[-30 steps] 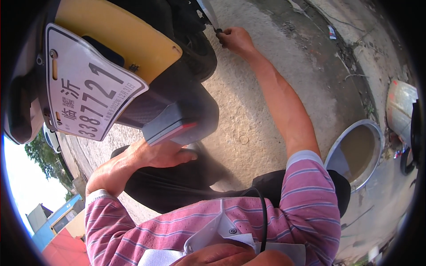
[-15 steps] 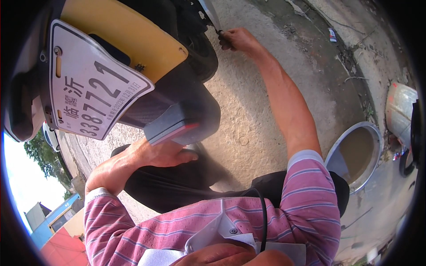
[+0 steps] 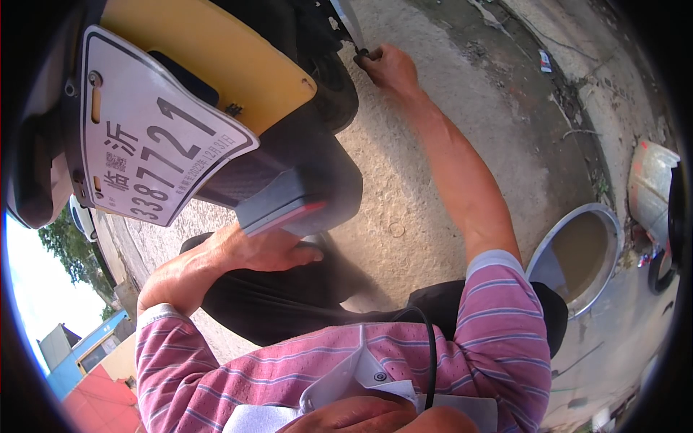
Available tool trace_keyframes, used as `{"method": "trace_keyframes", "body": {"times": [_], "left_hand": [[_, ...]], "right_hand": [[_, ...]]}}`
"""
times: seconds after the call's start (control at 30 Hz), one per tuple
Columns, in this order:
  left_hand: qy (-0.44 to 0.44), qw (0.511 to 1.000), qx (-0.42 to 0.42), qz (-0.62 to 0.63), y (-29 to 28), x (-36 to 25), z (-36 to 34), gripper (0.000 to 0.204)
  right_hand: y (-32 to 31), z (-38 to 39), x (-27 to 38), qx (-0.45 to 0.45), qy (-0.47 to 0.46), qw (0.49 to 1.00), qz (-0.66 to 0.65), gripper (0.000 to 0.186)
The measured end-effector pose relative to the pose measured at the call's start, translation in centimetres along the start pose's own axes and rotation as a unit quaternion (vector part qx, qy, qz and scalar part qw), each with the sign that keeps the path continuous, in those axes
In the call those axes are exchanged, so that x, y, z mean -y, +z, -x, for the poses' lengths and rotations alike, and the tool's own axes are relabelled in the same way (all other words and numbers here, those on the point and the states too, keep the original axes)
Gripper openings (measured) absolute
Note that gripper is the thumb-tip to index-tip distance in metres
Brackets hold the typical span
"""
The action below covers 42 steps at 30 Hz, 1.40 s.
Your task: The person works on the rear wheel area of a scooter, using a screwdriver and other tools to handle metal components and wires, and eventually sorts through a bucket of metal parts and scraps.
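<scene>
The rear of a two-wheeled vehicle fills the upper left, with a yellow panel (image 3: pixel 249 54), a white licence plate (image 3: pixel 155 130) and a dark rear mudguard (image 3: pixel 317 169). A block with a red reflector (image 3: pixel 281 216) sits on the mudguard's near end. My left hand (image 3: pixel 271 250) is right below this block, thumb stretched out to the right; its other fingers are hidden. Far ahead, my right hand (image 3: pixel 390 68) is closed, its fingertips pinched at a small dark piece by the lower end of a silver metal strip (image 3: pixel 348 22). A dark wheel (image 3: pixel 336 90) is beside that hand.
A metal basin (image 3: pixel 577 260) of murky water stands to the right of my right knee. Beyond it are a worn pale bucket (image 3: pixel 650 184) and a dark ring-shaped object (image 3: pixel 660 270). Rough concrete (image 3: pixel 397 187) lies between my arms. A small wrapper (image 3: pixel 545 61) lies at far right.
My right wrist has turned slightly and the forearm has shifted a little to the left, with the fingertips staying at the metal strip's end. My left hand keeps its place below the reflector.
</scene>
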<state>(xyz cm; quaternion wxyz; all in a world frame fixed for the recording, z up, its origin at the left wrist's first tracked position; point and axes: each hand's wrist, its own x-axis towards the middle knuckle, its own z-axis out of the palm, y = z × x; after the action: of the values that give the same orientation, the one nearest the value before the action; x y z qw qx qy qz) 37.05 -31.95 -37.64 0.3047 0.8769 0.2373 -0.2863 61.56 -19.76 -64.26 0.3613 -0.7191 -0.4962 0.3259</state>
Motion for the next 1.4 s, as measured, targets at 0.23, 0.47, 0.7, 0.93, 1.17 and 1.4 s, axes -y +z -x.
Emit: {"method": "trace_keyframes", "body": {"times": [0.23, 0.47, 0.7, 0.93, 1.17, 1.4], "left_hand": [[-0.011, 1.000, 0.014, 0.006, 0.3, 0.1, 0.1, 0.049], [-0.012, 1.000, 0.011, -0.005, 0.3, -0.1, 0.1, 0.050], [-0.038, 0.998, 0.041, 0.011, -0.3, -0.3, 0.1, 0.053], [-0.038, 0.998, 0.054, 0.023, -0.3, -0.3, 0.3, 0.056], [-0.034, 0.998, 0.044, 0.024, 0.0, -0.1, 0.5, 0.058], [-0.012, 1.000, 0.013, 0.007, -0.1, -0.4, 0.3, 0.075]], "right_hand": [[-0.2, -0.3, -1.4, 0.207, 0.139, 0.886, -0.391, 0.037], [0.3, 0.0, -0.5, 0.109, 0.060, 0.980, -0.156, 0.037], [1.2, 1.5, 0.2, -0.078, -0.019, 0.993, 0.089, 0.031], [0.2, -0.1, -1.7, 0.191, 0.097, 0.900, -0.379, 0.038], [0.4, -0.1, -0.7, 0.066, -0.013, 0.993, -0.092, 0.036], [1.8, 0.2, -1.2, 0.049, 0.038, 0.964, -0.257, 0.034]]}}
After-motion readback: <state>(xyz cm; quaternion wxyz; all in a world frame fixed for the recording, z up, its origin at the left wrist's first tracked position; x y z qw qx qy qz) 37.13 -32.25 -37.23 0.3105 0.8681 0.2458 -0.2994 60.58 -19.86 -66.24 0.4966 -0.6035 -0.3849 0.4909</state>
